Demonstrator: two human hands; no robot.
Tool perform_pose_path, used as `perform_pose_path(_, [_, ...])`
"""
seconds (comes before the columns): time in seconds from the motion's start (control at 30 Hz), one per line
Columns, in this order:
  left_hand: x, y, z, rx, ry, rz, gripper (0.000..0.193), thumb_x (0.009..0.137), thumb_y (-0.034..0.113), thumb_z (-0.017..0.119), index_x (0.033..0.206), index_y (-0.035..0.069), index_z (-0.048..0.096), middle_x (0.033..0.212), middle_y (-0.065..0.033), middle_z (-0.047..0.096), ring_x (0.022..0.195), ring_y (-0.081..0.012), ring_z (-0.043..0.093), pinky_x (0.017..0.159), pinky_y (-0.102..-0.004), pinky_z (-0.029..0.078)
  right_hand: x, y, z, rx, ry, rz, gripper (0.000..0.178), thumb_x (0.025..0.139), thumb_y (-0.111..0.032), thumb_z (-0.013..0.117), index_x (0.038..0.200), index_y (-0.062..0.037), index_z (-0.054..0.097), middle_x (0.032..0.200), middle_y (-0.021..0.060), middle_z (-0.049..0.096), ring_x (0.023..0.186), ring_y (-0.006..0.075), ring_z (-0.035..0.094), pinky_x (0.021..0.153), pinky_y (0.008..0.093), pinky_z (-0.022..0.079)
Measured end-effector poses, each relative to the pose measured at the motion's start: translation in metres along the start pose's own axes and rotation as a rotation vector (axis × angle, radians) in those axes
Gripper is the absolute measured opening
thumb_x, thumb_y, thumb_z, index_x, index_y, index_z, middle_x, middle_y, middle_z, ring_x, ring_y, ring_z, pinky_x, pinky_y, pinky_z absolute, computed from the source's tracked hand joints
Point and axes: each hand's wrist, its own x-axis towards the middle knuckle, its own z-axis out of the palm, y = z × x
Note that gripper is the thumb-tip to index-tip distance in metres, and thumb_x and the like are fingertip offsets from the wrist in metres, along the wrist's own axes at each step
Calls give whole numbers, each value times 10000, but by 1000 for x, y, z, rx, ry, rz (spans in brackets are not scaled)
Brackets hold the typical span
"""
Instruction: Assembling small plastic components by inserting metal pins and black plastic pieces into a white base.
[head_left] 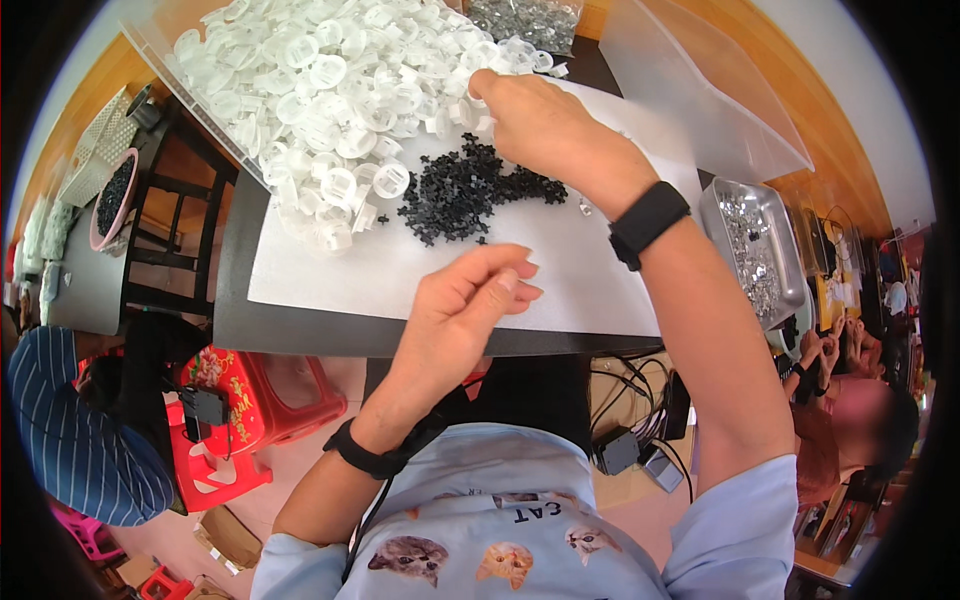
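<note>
A large heap of translucent white round plastic parts (330,75) covers the far left of the work surface. In front of its right side lies a smaller pile of tiny black cross-shaped plastic pieces (450,195). My right hand (545,120) reaches over the black pile to the right edge of the white heap. Its fingers point down and are mostly hidden behind the hand, so what they touch or hold does not show. Closer to me, my left hand (470,305) hovers over the white sheet (590,270), thumb and fingers drawn together; anything between them is hidden.
A metal tray of small shiny parts (755,250) stands at the right. Beyond it rises a clear plastic bin wall (715,85); a bag of small metallic parts (525,22) lies at the back. A red stool (270,395) and a person in stripes (80,440) are at the left.
</note>
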Motion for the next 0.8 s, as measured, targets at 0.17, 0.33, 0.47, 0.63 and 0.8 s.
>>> perform_pose_path(0.17, [5, 13, 1, -263, 125, -45, 412, 1014, 202, 441, 1348, -34, 396, 1171, -160, 599, 980, -241, 650, 844, -334, 534, -52, -26, -24, 167, 10, -52, 248, 755, -24, 576, 999, 7, 540, 909, 207, 649, 871, 392, 629, 701, 465, 496])
perform_pose_path(0.33, [20, 15, 6, -422, 111, -3, 330, 1029, 270, 410, 1201, -1, 489, 1005, -88, 596, 849, -145, 613, 724, -305, 536, -99, -41, -4, 297, 172, -297, 308, 783, -42, 606, 1075, -1, 515, 960, 162, 622, 831, 382, 620, 694, 424, 506])
perform_pose_path(0.47, [22, 7, 2, -429, 77, -18, 338, 1025, 264, 415, 1186, -12, 525, 947, -75, 599, 793, -130, 591, 670, -282, 507, -114, -36, -6, 504, 193, -250, 328, 798, -17, 596, 1115, 0, 514, 966, 153, 606, 783, 328, 629, 671, 388, 511])
perform_pose_path(0.63, [26, 8, 2, -531, -70, -144, 492, 1022, 343, 351, 1295, -46, 479, 933, -66, 619, 697, -102, 529, 595, -218, 431, -127, -12, -11, 686, 203, -58, 107, 855, -35, 569, 940, 29, 574, 831, 115, 612, 625, 204, 581, 552, 319, 456])
perform_pose_path(0.8, [29, 7, 7, -527, -137, -211, 530, 1023, 378, 328, 1299, -54, 463, 860, -31, 570, 646, -88, 485, 542, -210, 372, -130, -12, -10, 941, 54, 113, 117, 871, -78, 584, 812, 23, 576, 706, 101, 616, 557, 177, 529, 511, 295, 408])
